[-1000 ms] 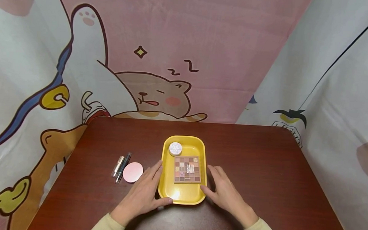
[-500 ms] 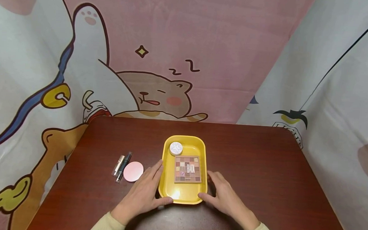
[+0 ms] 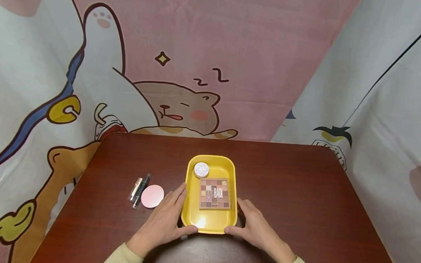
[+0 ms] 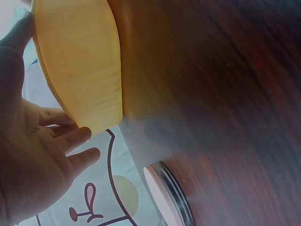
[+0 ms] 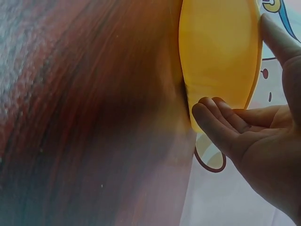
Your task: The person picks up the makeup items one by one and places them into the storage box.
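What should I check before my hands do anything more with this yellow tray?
1. Tray flat on the table: ok.
2. Left hand placed: ok, thumb on the near rim, fingers along the left side.
3. Right hand placed: ok, thumb at the near right corner, fingers by the right side.
4. Palette and tin inside: ok, palette lying flat, tin in the far left corner.
5. Clear space left of the tray: not ok; the pink compact sits close to the left hand, the dark tube and silvery tube beyond it.
6. Firm hold: cannot tell.
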`<state>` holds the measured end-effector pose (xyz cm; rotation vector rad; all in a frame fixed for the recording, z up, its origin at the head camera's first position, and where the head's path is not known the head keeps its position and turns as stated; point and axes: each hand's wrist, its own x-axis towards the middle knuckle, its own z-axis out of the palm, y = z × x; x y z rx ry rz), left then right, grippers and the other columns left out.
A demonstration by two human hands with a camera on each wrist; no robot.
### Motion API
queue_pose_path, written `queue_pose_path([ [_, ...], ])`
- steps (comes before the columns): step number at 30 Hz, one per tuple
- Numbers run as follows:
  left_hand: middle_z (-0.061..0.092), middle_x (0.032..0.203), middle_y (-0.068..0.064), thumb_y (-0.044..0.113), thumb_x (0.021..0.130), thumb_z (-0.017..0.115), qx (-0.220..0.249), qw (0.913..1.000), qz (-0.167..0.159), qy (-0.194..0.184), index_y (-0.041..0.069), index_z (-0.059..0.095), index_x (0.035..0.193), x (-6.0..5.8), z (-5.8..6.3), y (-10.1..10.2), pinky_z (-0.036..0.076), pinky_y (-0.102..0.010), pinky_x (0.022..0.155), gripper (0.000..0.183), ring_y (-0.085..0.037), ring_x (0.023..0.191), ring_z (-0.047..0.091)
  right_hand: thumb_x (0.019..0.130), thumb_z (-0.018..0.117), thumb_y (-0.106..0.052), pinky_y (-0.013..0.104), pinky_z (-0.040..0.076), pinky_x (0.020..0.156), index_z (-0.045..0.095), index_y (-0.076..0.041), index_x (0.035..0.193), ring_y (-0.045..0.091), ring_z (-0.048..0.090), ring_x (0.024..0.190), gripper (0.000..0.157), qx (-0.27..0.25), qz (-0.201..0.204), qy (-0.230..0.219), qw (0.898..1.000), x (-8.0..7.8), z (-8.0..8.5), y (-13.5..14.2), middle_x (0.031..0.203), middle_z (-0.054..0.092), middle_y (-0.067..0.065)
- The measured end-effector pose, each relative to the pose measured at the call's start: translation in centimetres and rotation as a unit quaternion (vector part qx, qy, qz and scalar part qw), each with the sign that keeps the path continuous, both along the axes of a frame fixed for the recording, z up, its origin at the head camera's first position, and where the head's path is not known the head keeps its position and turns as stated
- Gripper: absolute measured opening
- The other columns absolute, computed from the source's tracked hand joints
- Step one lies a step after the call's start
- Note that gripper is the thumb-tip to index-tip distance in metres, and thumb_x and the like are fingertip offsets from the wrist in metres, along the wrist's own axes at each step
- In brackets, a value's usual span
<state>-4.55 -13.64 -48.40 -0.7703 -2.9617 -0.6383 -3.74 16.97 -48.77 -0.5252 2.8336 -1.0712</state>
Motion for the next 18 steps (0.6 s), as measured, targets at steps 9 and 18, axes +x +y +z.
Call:
queue_pose_path([
  [9, 0.026, 0.169, -0.016, 0.072, 0.079, 0.075, -0.003, 1.0, -0.001, -0.004, -0.003, 0.032, 0.159, 0.01, -0.05, -0.04, 0.034, -0.048, 0.121, 0.118, -0.033, 0.149, 0.039, 0.076, 0.092, -0.038, 0.033, 0.056, 0.085, 0.057, -0.002, 0.143, 0.013, 0.06, 0.098, 0.084, -0.017, -0.004, -0.034, 0.999, 0.22, -0.15, 0.05, 0.114, 0.065, 0.002],
  [18, 0.031, 0.166, -0.017, 0.072, 0.077, 0.077, 0.0, 0.9999, -0.006, 0.016, -0.002, 0.03, 0.16, -0.13, -0.3, -0.2, 0.033, -0.047, 0.122, 0.12, -0.033, 0.149, 0.038, 0.082, 0.088, -0.038, 0.034, 0.06, 0.083, 0.057, 0.002, 0.142, 0.015, 0.065, 0.098, 0.079, -0.044, 0.008, -0.041, 0.998, 0.47, -0.11, -0.16, 0.115, 0.066, 0.007],
])
